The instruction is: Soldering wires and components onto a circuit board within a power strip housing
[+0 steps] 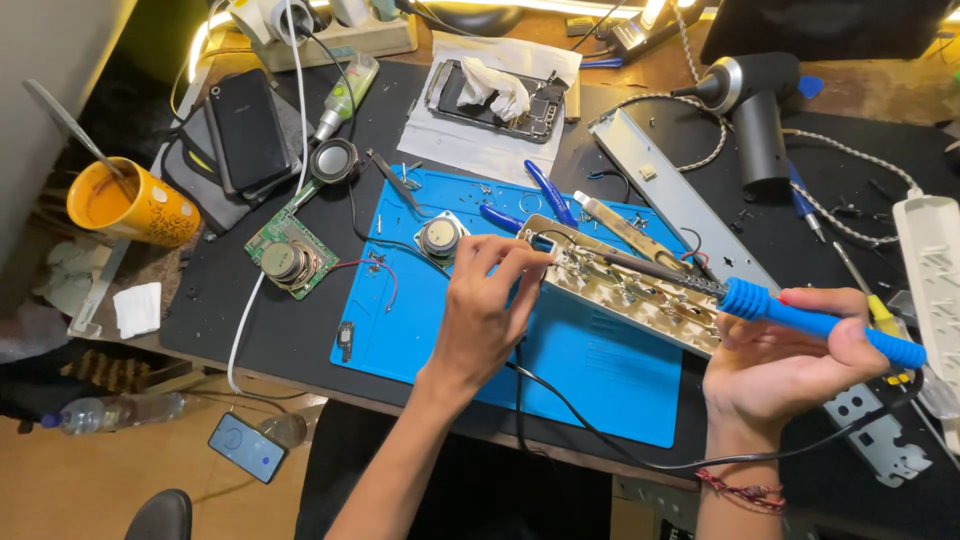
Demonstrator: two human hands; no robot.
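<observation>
Right hand (pixel 790 365) is clamping the blue soldering iron (pixel 820 322) while left hand (pixel 490 300) is pinching the opened power strip (pixel 625 285) near the tabletop's front edge, risking a burnt finger.

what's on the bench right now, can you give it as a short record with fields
left hand: fingertips pinch at the near end of the opened power strip
right hand: grips the blue-handled soldering iron, tip over the strip's inside
surface: blue work mat on a dark desk
nearby on mat: blue-handled pliers, small round speaker
left side: green circuit board, yellow mug, black phone
</observation>
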